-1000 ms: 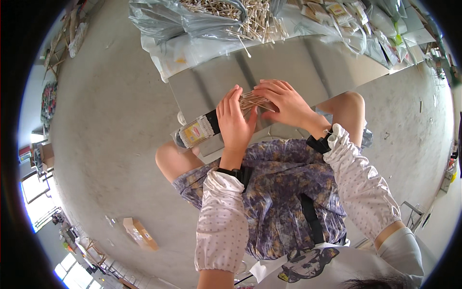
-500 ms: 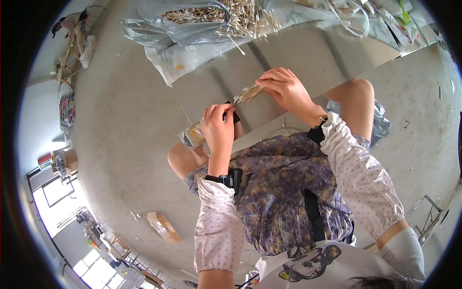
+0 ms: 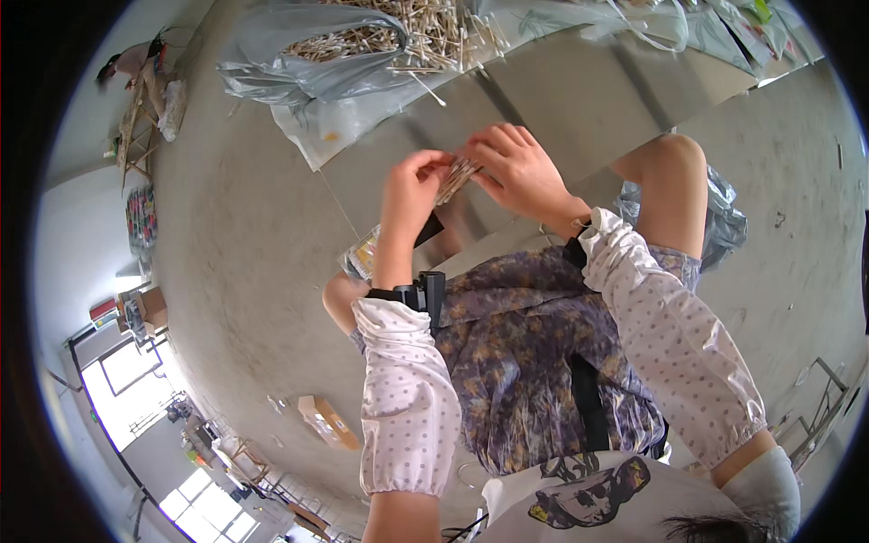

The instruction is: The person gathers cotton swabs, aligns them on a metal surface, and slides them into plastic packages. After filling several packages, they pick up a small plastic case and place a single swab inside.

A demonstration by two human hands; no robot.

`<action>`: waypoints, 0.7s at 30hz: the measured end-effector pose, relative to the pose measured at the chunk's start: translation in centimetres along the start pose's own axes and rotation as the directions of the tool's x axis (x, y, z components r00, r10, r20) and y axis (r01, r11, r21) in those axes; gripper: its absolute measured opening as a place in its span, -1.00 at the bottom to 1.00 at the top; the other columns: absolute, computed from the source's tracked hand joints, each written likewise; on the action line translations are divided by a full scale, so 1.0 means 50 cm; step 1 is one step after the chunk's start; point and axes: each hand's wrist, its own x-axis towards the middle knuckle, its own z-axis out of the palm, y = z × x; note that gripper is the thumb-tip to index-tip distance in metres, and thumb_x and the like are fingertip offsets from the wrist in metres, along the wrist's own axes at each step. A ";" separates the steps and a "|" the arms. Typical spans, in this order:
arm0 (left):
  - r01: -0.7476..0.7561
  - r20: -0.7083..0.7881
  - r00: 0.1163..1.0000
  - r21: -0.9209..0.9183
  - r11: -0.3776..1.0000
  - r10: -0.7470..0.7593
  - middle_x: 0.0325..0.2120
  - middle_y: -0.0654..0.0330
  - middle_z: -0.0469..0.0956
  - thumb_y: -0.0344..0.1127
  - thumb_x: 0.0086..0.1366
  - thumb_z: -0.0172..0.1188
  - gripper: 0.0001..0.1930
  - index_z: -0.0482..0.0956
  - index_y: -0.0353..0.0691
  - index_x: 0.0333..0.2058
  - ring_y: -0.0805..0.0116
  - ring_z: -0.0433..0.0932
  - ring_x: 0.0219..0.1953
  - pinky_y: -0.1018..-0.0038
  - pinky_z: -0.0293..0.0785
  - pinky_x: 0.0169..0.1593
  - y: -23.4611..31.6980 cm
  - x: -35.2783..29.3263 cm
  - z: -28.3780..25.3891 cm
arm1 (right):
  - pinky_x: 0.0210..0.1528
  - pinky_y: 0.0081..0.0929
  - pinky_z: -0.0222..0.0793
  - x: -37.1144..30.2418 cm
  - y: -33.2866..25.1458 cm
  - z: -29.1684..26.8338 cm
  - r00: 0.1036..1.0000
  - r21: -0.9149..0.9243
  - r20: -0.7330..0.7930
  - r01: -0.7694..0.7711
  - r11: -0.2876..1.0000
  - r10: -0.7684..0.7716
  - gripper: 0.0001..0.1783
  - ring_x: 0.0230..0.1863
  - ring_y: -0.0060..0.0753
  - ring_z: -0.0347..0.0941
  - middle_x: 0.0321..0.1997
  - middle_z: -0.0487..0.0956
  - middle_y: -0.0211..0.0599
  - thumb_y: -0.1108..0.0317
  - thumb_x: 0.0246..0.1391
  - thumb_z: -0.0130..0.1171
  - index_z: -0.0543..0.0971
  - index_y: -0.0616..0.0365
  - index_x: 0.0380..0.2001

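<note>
My left hand (image 3: 409, 193) and my right hand (image 3: 513, 165) meet above the grey table (image 3: 579, 100), both closed around a small bundle of cotton swabs (image 3: 454, 177) with wooden sticks. The bundle stands tilted between the fingertips. Below my left wrist lies a clear packet of swabs (image 3: 367, 253) with a yellow label and a black band, at the table's near edge. Both forearms wear white dotted sleeves.
A clear plastic bag (image 3: 312, 54) full of loose swabs sits at the table's far left, with more swabs spilled (image 3: 444, 36) beside it. Plastic packaging covers the far right of the table. A small cardboard box (image 3: 328, 422) lies on the concrete floor at left.
My left hand has let go of the packet and risen to join my right hand on the swab bundle. The bundle has moved up and slightly left.
</note>
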 end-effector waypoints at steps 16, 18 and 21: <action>0.050 -0.335 0.938 0.367 0.929 0.082 -0.36 0.21 0.53 -0.44 0.10 0.32 -0.79 0.55 -0.21 -0.26 0.21 0.49 -0.23 0.26 0.42 -0.10 0.003 -0.123 0.033 | 0.34 -0.24 0.21 -0.003 0.005 -0.003 0.999 -0.042 0.035 0.043 0.998 -0.041 -0.56 0.28 -0.27 0.33 0.11 0.54 -0.37 0.39 -0.11 0.20 0.59 0.00 -0.05; 0.047 -0.334 0.939 0.344 0.938 0.075 -0.34 0.20 0.54 -0.45 0.13 0.29 -0.80 0.55 -0.21 -0.24 0.20 0.50 -0.22 0.26 0.43 -0.11 -0.001 -0.119 0.036 | 0.32 -0.24 0.23 -0.003 0.008 -0.007 0.999 -0.041 0.018 0.029 0.999 -0.029 -0.57 0.26 -0.27 0.35 0.07 0.55 -0.36 0.40 -0.12 0.21 0.59 0.01 -0.07; 0.051 -0.352 0.934 0.298 0.953 0.060 -0.30 0.19 0.55 -0.46 0.18 0.24 -0.82 0.55 -0.20 -0.21 0.20 0.52 -0.20 0.26 0.44 -0.11 -0.013 -0.114 0.027 | 0.31 -0.25 0.24 -0.001 0.006 -0.006 0.999 -0.024 0.018 0.038 0.999 -0.038 -0.59 0.24 -0.27 0.36 0.01 0.56 -0.35 0.41 -0.14 0.22 0.58 0.02 -0.11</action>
